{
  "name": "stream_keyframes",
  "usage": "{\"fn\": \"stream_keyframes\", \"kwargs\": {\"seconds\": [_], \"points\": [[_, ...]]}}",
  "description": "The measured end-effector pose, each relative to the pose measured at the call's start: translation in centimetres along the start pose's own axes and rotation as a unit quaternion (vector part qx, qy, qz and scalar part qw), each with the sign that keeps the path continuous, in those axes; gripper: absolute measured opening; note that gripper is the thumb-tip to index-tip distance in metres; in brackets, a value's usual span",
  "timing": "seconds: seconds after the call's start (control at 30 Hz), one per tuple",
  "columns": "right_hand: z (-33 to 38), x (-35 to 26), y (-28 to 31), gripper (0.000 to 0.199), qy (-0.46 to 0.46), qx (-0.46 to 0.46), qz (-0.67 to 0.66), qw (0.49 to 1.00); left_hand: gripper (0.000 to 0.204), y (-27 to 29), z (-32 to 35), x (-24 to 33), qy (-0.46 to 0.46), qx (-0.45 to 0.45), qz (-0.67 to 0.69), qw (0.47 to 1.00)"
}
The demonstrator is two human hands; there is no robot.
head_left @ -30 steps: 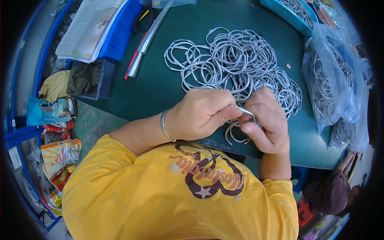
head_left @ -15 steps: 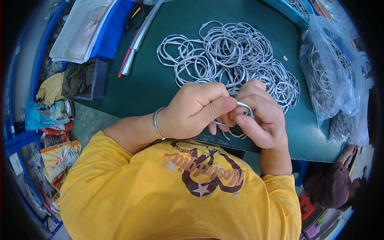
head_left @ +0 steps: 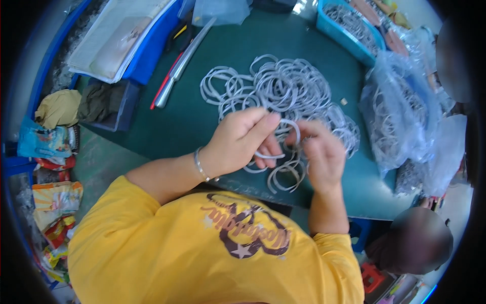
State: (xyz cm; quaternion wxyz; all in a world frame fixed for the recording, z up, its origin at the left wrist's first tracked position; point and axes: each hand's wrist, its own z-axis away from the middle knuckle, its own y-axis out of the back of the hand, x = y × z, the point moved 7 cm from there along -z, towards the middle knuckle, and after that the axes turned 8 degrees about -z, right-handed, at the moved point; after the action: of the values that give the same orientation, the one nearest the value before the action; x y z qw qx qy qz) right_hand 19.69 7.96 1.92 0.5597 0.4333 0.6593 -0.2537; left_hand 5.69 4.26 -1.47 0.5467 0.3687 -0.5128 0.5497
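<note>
My left hand (head_left: 240, 138) is closed around one side of a silver open metal bangle (head_left: 297, 133), pinched between thumb and fingers, with its curve standing out to the right. My right hand (head_left: 325, 152) is just right of it, slightly blurred, its thumb and fingers apart by the bangle's free side; whether a fingertip touches it I cannot tell. Beyond both hands lies a heaped pile of similar silver bangles (head_left: 296, 83) on the dark green table (head_left: 177, 134). A few loose bangles (head_left: 286, 175) lie below my hands, near the table's front edge.
A tapered steel mandrel (head_left: 183, 65) lies at the left beside a thin red tool (head_left: 166, 81). Blue bins with papers (head_left: 119, 38) stand further left. A turquoise basket (head_left: 324, 24) and a clear plastic bag of bangles (head_left: 397, 111) are at the right. Another person (head_left: 412, 240) sits lower right.
My right hand has loosened from the bangle and drawn slightly away, its fingers parting. The left hand keeps its hold. The view has shifted, showing more of the table's far side.
</note>
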Motion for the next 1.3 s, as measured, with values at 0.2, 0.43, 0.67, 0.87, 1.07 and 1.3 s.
{"fn": "stream_keyframes", "kwargs": {"seconds": [0.2,0.43,0.67,0.87,1.07,1.3], "points": [[-4.8,-1.0,2.8,0.013,-0.137,0.031,-0.019,0.99,0.035,1.7,-0.1,1.5,-0.206,0.081,-0.053,0.974],[-15.5,2.3,17.0,0.022,-0.107,0.307,-0.189,0.926,0.025,3.0,-1.1,1.1,-0.201,0.134,-0.029,0.97],[-11.5,3.3,14.8,0.02,-0.147,0.211,-0.043,0.965,0.011,3.3,-0.9,1.4,-0.207,0.171,-0.171,0.948],[-5.0,-0.7,3.5,0.022,-0.041,-0.106,0.221,0.969,0.016,0.9,-0.2,1.3,-0.283,0.14,-0.492,0.811],[-2.3,-0.5,0.6,0.029,0.096,-0.101,0.399,0.906,0.007,0.4,-0.4,1.0,-0.295,0.128,-0.506,0.8],[-2.0,-3.3,0.8,0.019,0.204,-0.014,0.466,0.861,0.02,0.0,-0.6,1.7,-0.303,0.118,-0.5,0.802]]}}
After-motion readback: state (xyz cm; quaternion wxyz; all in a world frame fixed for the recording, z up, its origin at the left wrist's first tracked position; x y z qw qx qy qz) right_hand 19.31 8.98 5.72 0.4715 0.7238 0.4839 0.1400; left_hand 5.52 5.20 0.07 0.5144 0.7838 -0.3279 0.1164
